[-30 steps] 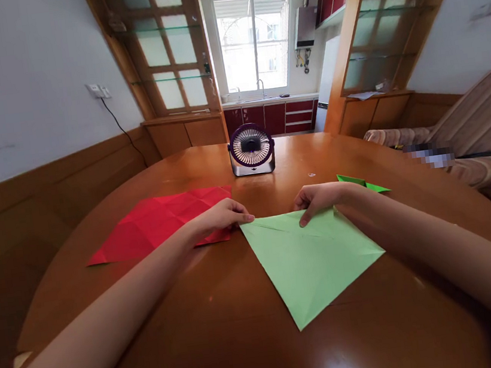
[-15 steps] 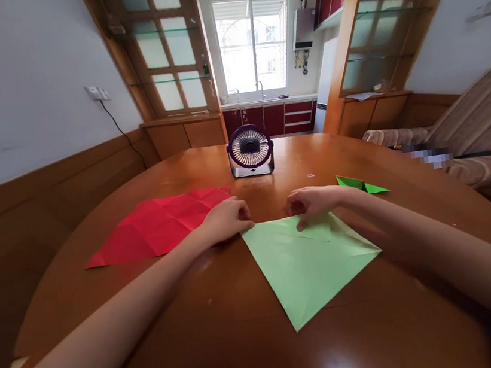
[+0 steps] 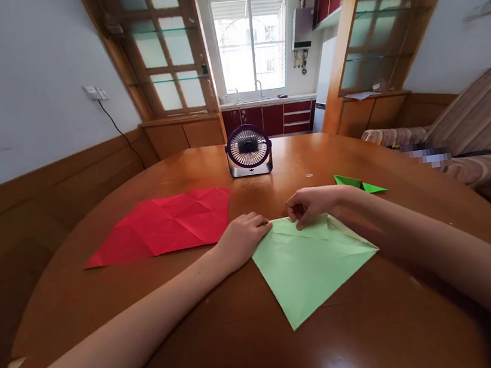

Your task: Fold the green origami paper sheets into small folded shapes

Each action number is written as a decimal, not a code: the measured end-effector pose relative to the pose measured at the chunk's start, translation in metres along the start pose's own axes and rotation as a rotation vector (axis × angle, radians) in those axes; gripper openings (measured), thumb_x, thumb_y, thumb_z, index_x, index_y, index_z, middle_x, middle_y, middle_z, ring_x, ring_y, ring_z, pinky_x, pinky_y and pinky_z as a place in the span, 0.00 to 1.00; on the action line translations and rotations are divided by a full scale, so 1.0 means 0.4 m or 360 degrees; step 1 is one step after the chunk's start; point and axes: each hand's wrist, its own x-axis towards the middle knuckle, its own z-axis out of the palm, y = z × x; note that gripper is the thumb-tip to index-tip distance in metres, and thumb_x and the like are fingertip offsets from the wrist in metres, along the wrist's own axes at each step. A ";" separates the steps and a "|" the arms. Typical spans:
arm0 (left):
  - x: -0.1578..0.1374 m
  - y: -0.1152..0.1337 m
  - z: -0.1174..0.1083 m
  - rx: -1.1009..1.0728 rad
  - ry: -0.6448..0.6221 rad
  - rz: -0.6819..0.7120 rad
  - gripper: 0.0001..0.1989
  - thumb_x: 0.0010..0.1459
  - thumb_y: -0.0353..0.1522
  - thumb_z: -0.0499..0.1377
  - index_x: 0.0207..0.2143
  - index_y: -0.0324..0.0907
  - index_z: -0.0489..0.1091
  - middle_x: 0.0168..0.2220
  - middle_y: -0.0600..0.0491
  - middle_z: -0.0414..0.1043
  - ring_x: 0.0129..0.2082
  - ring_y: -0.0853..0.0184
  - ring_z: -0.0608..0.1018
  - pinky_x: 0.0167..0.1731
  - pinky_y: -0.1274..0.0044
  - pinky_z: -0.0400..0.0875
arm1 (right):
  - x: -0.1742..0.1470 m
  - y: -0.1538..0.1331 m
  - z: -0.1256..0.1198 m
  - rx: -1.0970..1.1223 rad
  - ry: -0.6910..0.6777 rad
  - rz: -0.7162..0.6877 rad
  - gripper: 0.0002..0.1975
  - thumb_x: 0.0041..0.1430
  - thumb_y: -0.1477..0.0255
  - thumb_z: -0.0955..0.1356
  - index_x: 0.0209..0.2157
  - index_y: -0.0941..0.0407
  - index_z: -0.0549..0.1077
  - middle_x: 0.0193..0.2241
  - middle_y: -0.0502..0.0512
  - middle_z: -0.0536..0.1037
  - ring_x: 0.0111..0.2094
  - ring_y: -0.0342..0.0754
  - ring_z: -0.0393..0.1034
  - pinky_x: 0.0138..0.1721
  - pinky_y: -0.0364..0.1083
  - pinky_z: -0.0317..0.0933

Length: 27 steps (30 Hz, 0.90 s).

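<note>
Here a glossy round wooden table (image 3: 212,345) stands in a panelled room, a small purple fan (image 3: 248,150) at its far side. A creased red paper sheet (image 3: 164,225) lies left; the pale green paper (image 3: 310,266) lies centre. The left hand (image 3: 243,238), loosely curled, presses its corner; the right hand (image 3: 309,204) pinches a folded flap.
</note>
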 end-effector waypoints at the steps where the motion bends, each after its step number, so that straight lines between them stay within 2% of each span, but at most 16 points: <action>1: -0.004 0.001 0.002 0.0021 0.0008 0.0008 0.11 0.63 0.25 0.54 0.46 0.37 0.73 0.43 0.46 0.76 0.42 0.62 0.76 0.40 0.71 0.73 | 0.000 0.002 0.000 0.0014 0.0000 0.0006 0.13 0.46 0.67 0.73 0.31 0.59 0.71 0.23 0.47 0.67 0.25 0.40 0.60 0.27 0.41 0.54; 7: -0.012 0.003 0.013 0.0046 0.0063 0.0045 0.12 0.64 0.26 0.53 0.47 0.37 0.72 0.46 0.45 0.76 0.44 0.61 0.77 0.42 0.69 0.75 | 0.003 0.015 -0.001 0.0053 -0.0014 -0.0031 0.15 0.47 0.65 0.73 0.32 0.60 0.72 0.23 0.47 0.68 0.25 0.40 0.60 0.27 0.41 0.54; 12: -0.015 0.021 0.018 -0.0135 0.0119 0.0095 0.16 0.67 0.30 0.48 0.52 0.38 0.70 0.53 0.45 0.73 0.51 0.60 0.75 0.50 0.66 0.73 | 0.005 0.022 -0.001 0.0091 -0.0054 -0.0016 0.15 0.48 0.64 0.73 0.33 0.60 0.71 0.24 0.47 0.68 0.26 0.40 0.60 0.27 0.41 0.56; 19: -0.020 0.030 0.017 -0.0251 0.0042 0.0026 0.19 0.68 0.35 0.46 0.55 0.41 0.68 0.57 0.49 0.69 0.57 0.64 0.71 0.58 0.69 0.66 | 0.003 0.017 -0.002 0.0068 -0.0049 0.0008 0.14 0.48 0.65 0.73 0.33 0.60 0.71 0.24 0.47 0.69 0.26 0.40 0.61 0.28 0.41 0.57; 23: -0.020 0.024 0.012 -0.0307 -0.0002 0.0041 0.20 0.69 0.35 0.45 0.56 0.38 0.68 0.58 0.48 0.67 0.59 0.65 0.70 0.60 0.71 0.64 | 0.002 0.014 -0.003 0.0040 -0.0046 -0.0003 0.14 0.49 0.65 0.73 0.33 0.60 0.71 0.24 0.48 0.69 0.26 0.40 0.61 0.28 0.41 0.57; 27: -0.021 0.021 0.004 -0.0357 -0.0011 0.0039 0.19 0.69 0.36 0.46 0.55 0.42 0.68 0.58 0.51 0.67 0.59 0.66 0.69 0.60 0.72 0.63 | 0.000 0.014 -0.003 -0.0001 -0.0044 -0.0018 0.14 0.49 0.65 0.73 0.33 0.60 0.72 0.25 0.48 0.70 0.26 0.40 0.62 0.28 0.41 0.57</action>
